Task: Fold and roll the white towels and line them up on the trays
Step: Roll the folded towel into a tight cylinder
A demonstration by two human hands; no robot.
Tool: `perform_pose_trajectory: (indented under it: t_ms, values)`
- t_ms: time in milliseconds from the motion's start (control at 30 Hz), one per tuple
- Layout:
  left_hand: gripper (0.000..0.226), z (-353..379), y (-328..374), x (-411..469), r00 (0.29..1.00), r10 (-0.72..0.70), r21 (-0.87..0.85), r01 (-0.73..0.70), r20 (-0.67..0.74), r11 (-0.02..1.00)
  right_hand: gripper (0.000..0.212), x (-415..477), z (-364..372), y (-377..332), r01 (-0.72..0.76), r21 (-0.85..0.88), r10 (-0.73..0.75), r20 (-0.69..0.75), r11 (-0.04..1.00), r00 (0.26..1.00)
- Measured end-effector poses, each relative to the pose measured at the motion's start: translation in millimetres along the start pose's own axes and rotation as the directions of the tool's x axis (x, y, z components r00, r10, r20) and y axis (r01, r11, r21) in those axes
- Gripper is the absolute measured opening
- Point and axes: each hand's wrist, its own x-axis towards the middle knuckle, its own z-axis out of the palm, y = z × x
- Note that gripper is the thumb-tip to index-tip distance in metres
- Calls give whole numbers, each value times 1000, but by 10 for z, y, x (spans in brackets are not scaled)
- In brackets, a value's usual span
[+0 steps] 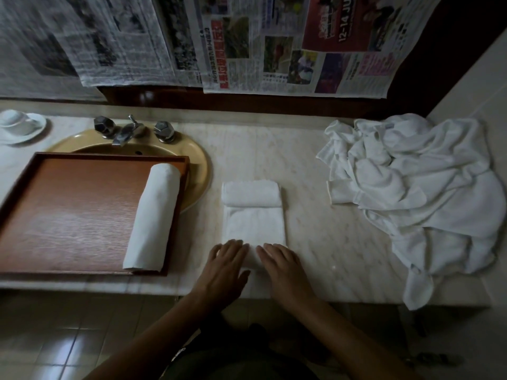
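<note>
One folded white towel (253, 226), centre frame on marble counter (329, 242), near end rolled beneath left hand (226, 266) and right hand (285, 266), fingers flat, pressing. One rolled towel (152, 218) on wooden tray (68, 215), frame left. Unfolded towel pile (411, 187), frame right.

This is a bathroom or washroom. A pale marble desk (315, 165) runs across the frame, with an oval beige basin (199, 165) set into it at upper left and chrome taps (131, 131) behind the bowl. At the bottom, the floor (55, 338) is glossy tile. Sheets of newspaper (260, 42) hang along the top. White towels (417, 193) are heaped at right, and a wooden tray (68, 209) sits partly over the basin.
</note>
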Motion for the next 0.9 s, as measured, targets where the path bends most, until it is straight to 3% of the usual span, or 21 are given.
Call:
perform_pose_trajectory:
  t_ms: [100, 167, 233, 300, 367, 500, 600, 700, 800, 900]
  values:
    - [76, 52, -39, 61, 988, -5, 86, -9, 155, 996, 73, 227, -288, 3, -88, 81, 68, 221, 993, 973]
    - [77, 37, -80, 110, 982, 3, 76, -17, 190, 997, 60, 413, -442, 50, -118, 63, 91, 330, 991, 940]
    - [74, 10, -108, 158, 980, 34, 97, -54, 198, 994, 49, 612, -551, 128, -179, 163, 129, 279, 970, 952]
    - [70, -3, -130, 208, 979, 62, 78, -78, 194, 994, 46, 874, -628, 243, -283, 378, 281, 62, 881, 958]
    - [64, -4, -138, 236, 978, 74, 52, -86, 193, 995, 44, 1212, -679, 419, -367, 464, 449, -77, 806, 890]
    - [60, -52, -139, 218, 971, 79, 18, -86, 226, 996, 68, 1722, -670, 695, -623, 326, 631, 95, 711, 770]
    - [56, -106, -158, 187, 965, 98, -6, -99, 243, 995, 61, 1910, -688, 810, -617, 228, 582, 207, 753, 786]
    - [51, -124, -216, 176, 960, 114, -13, -115, 256, 993, 47, 2108, -765, 931, -566, 282, 497, 283, 774, 820]
    - [53, -120, -277, 186, 950, 116, -13, -117, 288, 993, 33, 2324, -843, 1035, -547, 496, 532, 187, 674, 826]
    - [57, -122, -303, 187, 955, 142, -27, -140, 261, 990, 31, 2536, -910, 1120, -512, 644, 664, 8, 568, 747]
